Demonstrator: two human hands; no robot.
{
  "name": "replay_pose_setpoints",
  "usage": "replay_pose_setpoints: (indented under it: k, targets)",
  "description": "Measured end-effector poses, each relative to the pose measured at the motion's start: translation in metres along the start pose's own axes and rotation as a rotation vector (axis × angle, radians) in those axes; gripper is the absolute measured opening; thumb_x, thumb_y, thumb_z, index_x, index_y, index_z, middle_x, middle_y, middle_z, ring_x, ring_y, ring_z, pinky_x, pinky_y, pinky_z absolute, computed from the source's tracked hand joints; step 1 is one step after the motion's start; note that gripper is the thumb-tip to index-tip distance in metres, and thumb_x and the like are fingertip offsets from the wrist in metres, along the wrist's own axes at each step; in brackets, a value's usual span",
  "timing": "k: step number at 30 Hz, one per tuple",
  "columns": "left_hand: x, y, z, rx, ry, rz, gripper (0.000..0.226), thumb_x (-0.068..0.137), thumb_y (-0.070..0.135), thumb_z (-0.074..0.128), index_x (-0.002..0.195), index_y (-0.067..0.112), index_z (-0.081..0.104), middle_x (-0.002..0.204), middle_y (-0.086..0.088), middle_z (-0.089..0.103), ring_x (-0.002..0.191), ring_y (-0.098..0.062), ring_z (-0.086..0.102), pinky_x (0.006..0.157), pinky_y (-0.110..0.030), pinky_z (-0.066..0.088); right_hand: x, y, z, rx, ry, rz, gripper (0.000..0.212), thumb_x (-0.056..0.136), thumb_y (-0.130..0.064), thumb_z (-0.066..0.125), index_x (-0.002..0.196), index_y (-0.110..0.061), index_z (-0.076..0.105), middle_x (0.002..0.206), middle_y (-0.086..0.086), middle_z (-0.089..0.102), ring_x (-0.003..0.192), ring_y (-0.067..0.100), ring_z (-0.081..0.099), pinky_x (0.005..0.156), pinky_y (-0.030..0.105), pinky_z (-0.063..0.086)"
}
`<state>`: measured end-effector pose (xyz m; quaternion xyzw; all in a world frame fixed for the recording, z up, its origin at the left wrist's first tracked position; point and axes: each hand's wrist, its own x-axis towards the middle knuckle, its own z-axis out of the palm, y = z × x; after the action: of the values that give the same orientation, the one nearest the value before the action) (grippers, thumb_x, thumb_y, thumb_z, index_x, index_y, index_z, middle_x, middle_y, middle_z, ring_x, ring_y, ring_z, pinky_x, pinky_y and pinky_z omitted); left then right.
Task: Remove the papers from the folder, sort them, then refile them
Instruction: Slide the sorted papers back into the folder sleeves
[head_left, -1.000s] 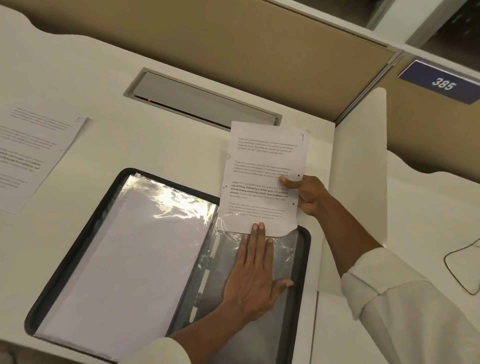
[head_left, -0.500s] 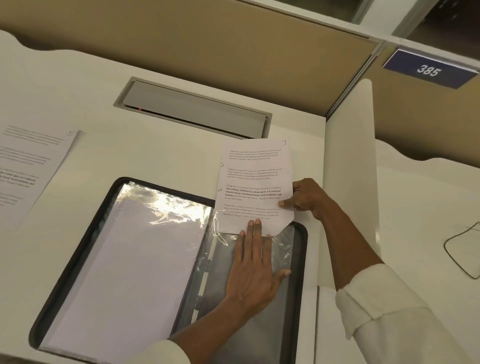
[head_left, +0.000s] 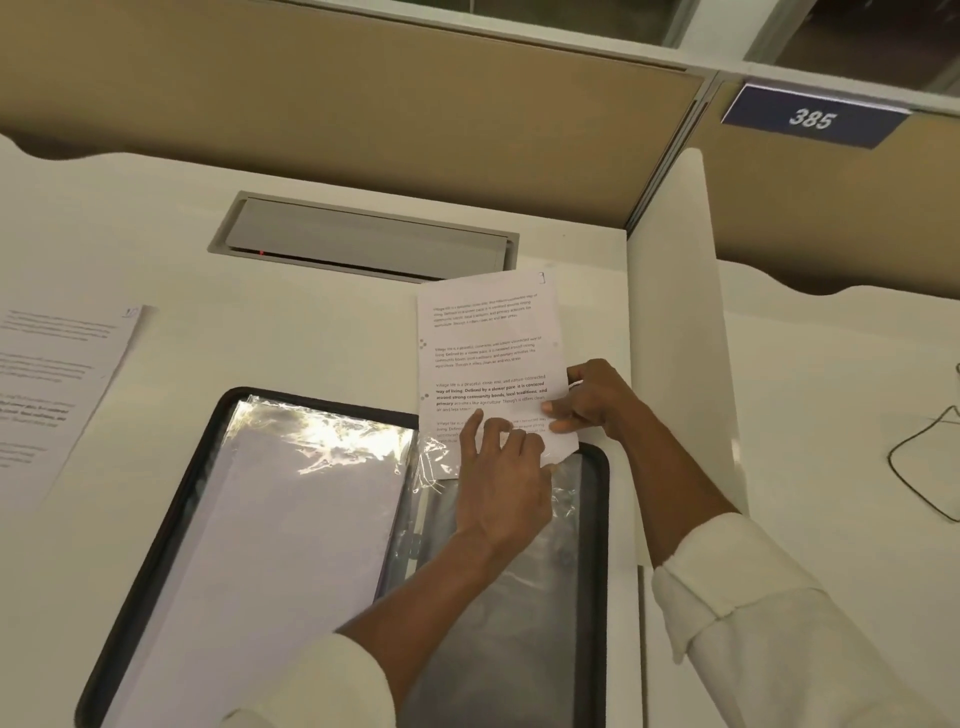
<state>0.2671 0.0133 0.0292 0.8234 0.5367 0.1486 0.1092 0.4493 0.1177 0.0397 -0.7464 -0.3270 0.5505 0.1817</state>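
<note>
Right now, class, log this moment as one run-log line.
step: printed sheet at clear sleeve | right hand: pinches sheet's right edge | left hand: bent fingers on sheet's lower end | folder: open on desk

Just one cam here, wide-angle, strapped to my head and looking forward and down at the desk (head_left: 156, 234). It sits close over the folder (head_left: 156, 545), which fills the lower middle, with my arms coming in from the bottom edge. Past the folder it reaches the partition (head_left: 363, 104). The 385 sign (head_left: 810, 118) is up right of the folder.
</note>
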Motion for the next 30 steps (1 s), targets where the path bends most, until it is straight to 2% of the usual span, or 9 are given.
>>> replay_pose_setpoints:
  k: [4, 7, 10, 14, 18, 22, 24, 27, 30]
  targets:
    - [0.003, 0.009, -0.005, -0.177, -0.033, -0.097, 0.022, 0.082, 0.036, 0.077, 0.100, 0.024, 0.072, 0.096, 0.010, 0.073, 0.108, -0.021, 0.059, 0.113, -0.048, 0.037, -0.001, 0.002, 0.001, 0.026, 0.005, 0.006, 0.048, 0.076, 0.002, 0.090, 0.121, 0.003, 0.072, 0.119, 0.016, 0.074, 0.093, 0.038, 0.076, 0.076, 0.043, 0.067]
    - [0.006, 0.015, -0.008, -0.347, -0.049, -0.220, 0.013, 0.083, 0.026, 0.076, 0.095, 0.029, 0.073, 0.095, 0.015, 0.072, 0.105, -0.014, 0.057, 0.107, -0.037, 0.036, -0.006, 0.000, 0.003, 0.061, -0.001, 0.027, 0.042, 0.078, 0.003, 0.089, 0.117, 0.004, 0.071, 0.118, 0.017, 0.073, 0.096, 0.039, 0.076, 0.078, 0.043, 0.067]
    - [0.011, 0.019, -0.011, -0.432, -0.105, -0.256, 0.018, 0.086, 0.017, 0.073, 0.094, 0.032, 0.074, 0.097, 0.018, 0.073, 0.107, -0.009, 0.054, 0.103, -0.029, 0.029, -0.012, 0.000, 0.006, 0.115, 0.002, 0.051, 0.034, 0.078, 0.004, 0.088, 0.107, 0.005, 0.070, 0.116, 0.017, 0.073, 0.093, 0.038, 0.077, 0.074, 0.042, 0.067]
    - [0.014, 0.023, -0.010, -0.462, -0.110, -0.258, 0.020, 0.087, 0.015, 0.076, 0.096, 0.033, 0.075, 0.096, 0.018, 0.074, 0.105, -0.008, 0.055, 0.100, -0.029, 0.028, -0.017, 0.006, 0.007, 0.203, 0.048, 0.043, 0.031, 0.078, 0.003, 0.089, 0.081, 0.000, 0.059, 0.111, 0.017, 0.075, 0.088, 0.034, 0.078, 0.067, 0.038, 0.066]
    - [0.014, 0.026, -0.008, -0.460, -0.058, -0.249, 0.015, 0.087, 0.021, 0.080, 0.097, 0.030, 0.074, 0.104, 0.015, 0.073, 0.112, -0.010, 0.056, 0.105, -0.033, 0.034, -0.020, 0.007, 0.008, 0.237, 0.058, 0.009, 0.033, 0.078, 0.001, 0.090, 0.093, -0.003, 0.061, 0.107, 0.017, 0.076, 0.088, 0.032, 0.078, 0.061, 0.033, 0.064]
    - [0.024, 0.006, -0.016, -0.493, 0.107, -0.340, 0.010, 0.086, 0.029, 0.081, 0.091, 0.026, 0.072, 0.100, 0.010, 0.072, 0.107, -0.015, 0.057, 0.097, -0.039, 0.040, -0.013, 0.008, 0.011, 0.248, 0.082, 0.041, 0.030, 0.076, 0.000, 0.092, 0.088, 0.004, 0.065, 0.108, 0.019, 0.076, 0.087, 0.036, 0.078, 0.073, 0.042, 0.066]
    - [0.038, -0.020, -0.024, -0.445, 0.182, -0.420, 0.010, 0.087, 0.031, 0.080, 0.089, 0.026, 0.072, 0.097, 0.006, 0.071, 0.102, -0.022, 0.059, 0.091, -0.042, 0.041, -0.012, 0.010, 0.012, 0.289, 0.097, 0.054, 0.029, 0.076, 0.002, 0.091, 0.089, 0.002, 0.065, 0.111, 0.020, 0.075, 0.086, 0.036, 0.078, 0.071, 0.040, 0.066]
    - [0.061, -0.070, -0.034, -0.308, 0.152, -0.583, 0.021, 0.090, 0.034, 0.079, 0.102, 0.019, 0.070, 0.106, -0.005, 0.067, 0.109, -0.031, 0.057, 0.093, -0.044, 0.041, -0.015, 0.013, 0.014, 0.350, 0.081, 0.048, 0.028, 0.080, 0.005, 0.087, 0.099, 0.006, 0.067, 0.116, 0.019, 0.073, 0.084, 0.032, 0.079, 0.067, 0.037, 0.066]
    - [0.079, -0.111, -0.039, -0.349, 0.107, -0.710, 0.037, 0.089, 0.036, 0.081, 0.113, 0.013, 0.065, 0.116, -0.010, 0.066, 0.114, -0.033, 0.059, 0.098, -0.045, 0.049, -0.021, 0.015, 0.014, 0.406, 0.062, 0.042, 0.041, 0.081, 0.007, 0.084, 0.114, 0.020, 0.063, 0.115, 0.018, 0.074, 0.089, 0.031, 0.077, 0.069, 0.039, 0.067]
